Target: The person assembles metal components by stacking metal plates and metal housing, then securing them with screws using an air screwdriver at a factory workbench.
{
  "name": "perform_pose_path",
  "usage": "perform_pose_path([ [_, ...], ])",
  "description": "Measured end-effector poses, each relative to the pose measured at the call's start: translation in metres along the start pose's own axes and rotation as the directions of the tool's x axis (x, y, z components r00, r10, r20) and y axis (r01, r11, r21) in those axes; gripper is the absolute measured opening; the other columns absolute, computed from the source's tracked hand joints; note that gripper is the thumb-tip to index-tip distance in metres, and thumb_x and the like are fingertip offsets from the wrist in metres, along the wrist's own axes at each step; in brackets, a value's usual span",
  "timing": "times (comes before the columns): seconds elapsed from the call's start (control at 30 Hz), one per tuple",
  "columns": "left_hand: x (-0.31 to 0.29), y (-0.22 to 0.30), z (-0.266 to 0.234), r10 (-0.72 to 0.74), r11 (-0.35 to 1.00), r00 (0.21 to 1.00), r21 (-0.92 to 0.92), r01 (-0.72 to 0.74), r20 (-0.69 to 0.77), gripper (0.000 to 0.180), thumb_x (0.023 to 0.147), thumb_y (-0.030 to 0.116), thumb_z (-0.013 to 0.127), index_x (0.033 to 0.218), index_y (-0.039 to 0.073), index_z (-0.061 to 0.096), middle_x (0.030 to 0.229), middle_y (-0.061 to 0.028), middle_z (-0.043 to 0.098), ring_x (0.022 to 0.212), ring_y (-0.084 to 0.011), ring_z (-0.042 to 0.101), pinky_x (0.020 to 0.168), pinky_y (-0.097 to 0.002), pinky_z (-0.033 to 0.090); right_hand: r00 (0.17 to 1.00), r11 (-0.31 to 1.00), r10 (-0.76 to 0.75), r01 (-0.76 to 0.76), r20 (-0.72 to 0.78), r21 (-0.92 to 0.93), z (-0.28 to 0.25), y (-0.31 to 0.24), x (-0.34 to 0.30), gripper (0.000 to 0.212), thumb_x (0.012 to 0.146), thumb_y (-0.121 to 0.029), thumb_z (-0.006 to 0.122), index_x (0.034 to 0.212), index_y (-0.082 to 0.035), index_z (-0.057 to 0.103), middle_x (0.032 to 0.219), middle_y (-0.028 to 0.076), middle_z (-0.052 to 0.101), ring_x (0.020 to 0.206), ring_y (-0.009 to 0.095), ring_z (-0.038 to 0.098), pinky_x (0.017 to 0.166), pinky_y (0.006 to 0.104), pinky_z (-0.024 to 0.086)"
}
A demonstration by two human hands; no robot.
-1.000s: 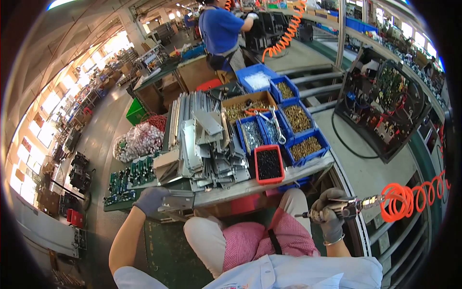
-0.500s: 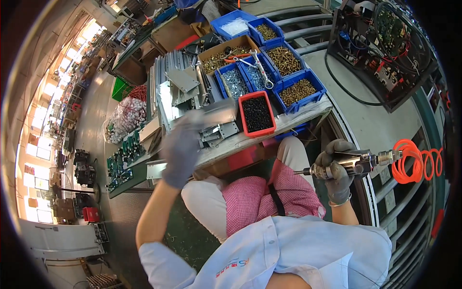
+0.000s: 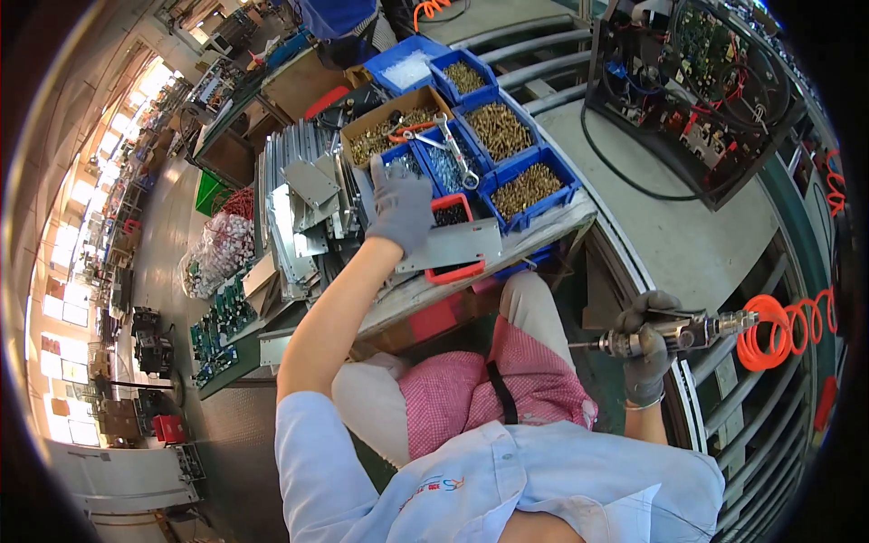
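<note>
My left hand [image 3: 399,210], in a grey glove, reaches over the bench with its fingers stretched out. Its fingertips are at a small blue bin of silvery screws [image 3: 399,166]. Beside the wrist, a flat metal plate [image 3: 462,244] lies across a red bin [image 3: 465,207] of black screws, covering part of it. The hand overlaps the plate's near end; any contact there is hidden. At the right, my right hand [image 3: 644,348], also gloved, grips a silver pneumatic screwdriver [image 3: 692,332], its bit pointing left. An orange coiled air hose [image 3: 762,337] trails from the tool.
Stacked metal plates and brackets [image 3: 303,199] stand left of the bins. Blue bins of brass screws [image 3: 527,190] and two wrenches [image 3: 460,156] lie at the right. An open electronic unit [image 3: 692,100] sits beyond, on the roller conveyor [image 3: 738,389]. Green circuit boards [image 3: 222,330] lie at left.
My left hand has moved up and right to the screw bins. The metal plate, blurred beside that hand before, now lies across the red bin. My right hand still holds the screwdriver.
</note>
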State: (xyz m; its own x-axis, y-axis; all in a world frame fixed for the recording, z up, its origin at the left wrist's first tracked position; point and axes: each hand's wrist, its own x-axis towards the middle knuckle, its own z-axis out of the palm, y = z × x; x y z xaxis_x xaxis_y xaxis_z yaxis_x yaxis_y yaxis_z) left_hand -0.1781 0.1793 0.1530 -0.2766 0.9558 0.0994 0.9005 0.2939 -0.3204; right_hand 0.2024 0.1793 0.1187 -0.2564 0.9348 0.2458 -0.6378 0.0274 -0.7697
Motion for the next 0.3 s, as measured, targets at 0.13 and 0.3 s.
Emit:
perform_pose_path([
  [0.13, 0.042, -0.017, 0.039, -0.148, 0.987, 0.962, 0.099, 0.129, 0.228, 0.036, 0.083, 0.018, 0.050, 0.117, 0.013, 0.063, 0.119, -0.0176, 0.061, 0.135, -0.0388, 0.030, 0.108, -0.0625, -0.005, 1.000, 0.999, -0.001, 0.002, -0.020, 0.052, 0.006, 0.001, 0.000, 0.045, 0.074, -0.014, 0.069, 0.114, -0.005, 0.048, 0.088, 0.011, 0.053, 0.056, 0.016, 0.053, 0.044, 0.0299, 0.047],
  [0.3, 0.079, -0.046, 0.109, -0.069, 0.981, 0.896, 0.195, -0.020, 0.438, 0.051, 0.072, 0.032, 0.072, 0.119, 0.017, 0.061, 0.127, -0.0186, 0.056, 0.135, -0.0364, 0.032, 0.109, -0.0633, -0.002, 0.999, 0.997, 0.017, -0.019, 0.030, 0.069, -0.008, -0.003, 0.002, 0.047, 0.076, -0.014, 0.071, 0.116, -0.006, 0.047, 0.087, 0.012, 0.054, 0.055, 0.017, 0.055, 0.044, 0.0312, 0.049],
])
